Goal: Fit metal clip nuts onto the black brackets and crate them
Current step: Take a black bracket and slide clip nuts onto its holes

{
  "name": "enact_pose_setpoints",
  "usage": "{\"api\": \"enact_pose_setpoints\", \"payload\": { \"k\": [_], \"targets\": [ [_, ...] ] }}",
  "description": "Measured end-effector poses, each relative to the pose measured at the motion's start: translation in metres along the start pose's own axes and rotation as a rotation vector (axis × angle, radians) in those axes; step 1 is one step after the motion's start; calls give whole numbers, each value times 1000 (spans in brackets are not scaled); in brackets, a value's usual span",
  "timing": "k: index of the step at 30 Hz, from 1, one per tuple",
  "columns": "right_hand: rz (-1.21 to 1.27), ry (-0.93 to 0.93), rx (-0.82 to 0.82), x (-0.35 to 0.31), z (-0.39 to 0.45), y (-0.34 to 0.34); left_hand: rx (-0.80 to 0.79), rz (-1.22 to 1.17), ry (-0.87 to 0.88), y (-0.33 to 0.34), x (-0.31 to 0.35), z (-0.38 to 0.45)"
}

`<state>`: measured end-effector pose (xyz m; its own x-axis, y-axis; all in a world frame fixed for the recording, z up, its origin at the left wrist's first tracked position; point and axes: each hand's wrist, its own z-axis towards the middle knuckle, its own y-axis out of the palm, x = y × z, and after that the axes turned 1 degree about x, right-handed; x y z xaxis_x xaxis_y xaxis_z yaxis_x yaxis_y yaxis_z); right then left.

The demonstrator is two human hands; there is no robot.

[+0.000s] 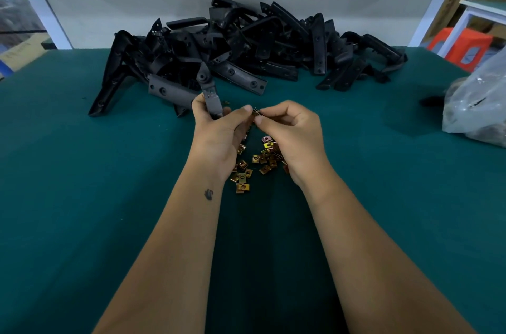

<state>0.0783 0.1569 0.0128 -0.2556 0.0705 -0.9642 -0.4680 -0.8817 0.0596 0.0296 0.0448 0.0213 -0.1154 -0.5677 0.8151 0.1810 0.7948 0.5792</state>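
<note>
Head view: my left hand (pixel 216 125) grips a black bracket (pixel 209 90) by its lower end, fingers curled round it, the rest standing up and tilted away from me. My right hand (pixel 287 128) pinches one clip nut (pixel 258 112) between thumb and forefinger, just beside my left fingertips. To fit it well, I judge I should turn the nut's open side toward the bracket's edge, line it up with a hole, and push it on squarely with my thumb while my left hand keeps the bracket steady. The loose clip nuts (pixel 253 162) lie on the bench (pixel 82 196) below my hands, the bracket pile (pixel 246 49) beyond. My fingers hide the bracket's gripped end and most of the pinched nut. No crate is visible; the plastic bag (pixel 479 106) is cut off at right.
</note>
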Motion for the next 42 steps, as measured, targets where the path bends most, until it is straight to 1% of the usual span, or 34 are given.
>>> {"api": "enact_pose_setpoints", "payload": {
  "k": [7, 12, 15, 19, 25, 31, 35, 40, 42],
  "targets": [
    [83, 52, -23, -1, 2, 1, 33, -107, -24, 0, 2, 0],
    [258, 115, -87, -1, 2, -2, 50, -204, -81, 2, 4, -3],
    [330, 123, -108, -1, 3, -4, 27, -217, -89, 3, 3, -4],
    [291, 123, -82, -1, 3, -2, -21, -119, -32, 2, 3, -5],
    [172, 134, -28, 1, 4, 0, -19, -64, -2, -1, 3, -4],
    [20, 60, -14, 0, 4, 1, -13, 6, 42, -4, 3, -3],
    [-18, 3, -6, -1, 2, 1, -16, 39, 68, -2, 3, -6],
    [-14, -37, -27, -3, 2, -1, -100, 49, 84, -6, 3, -6],
    [-8, -35, -36, -3, 2, -1, -102, 74, 75, -6, 2, -5]
  ]
}}
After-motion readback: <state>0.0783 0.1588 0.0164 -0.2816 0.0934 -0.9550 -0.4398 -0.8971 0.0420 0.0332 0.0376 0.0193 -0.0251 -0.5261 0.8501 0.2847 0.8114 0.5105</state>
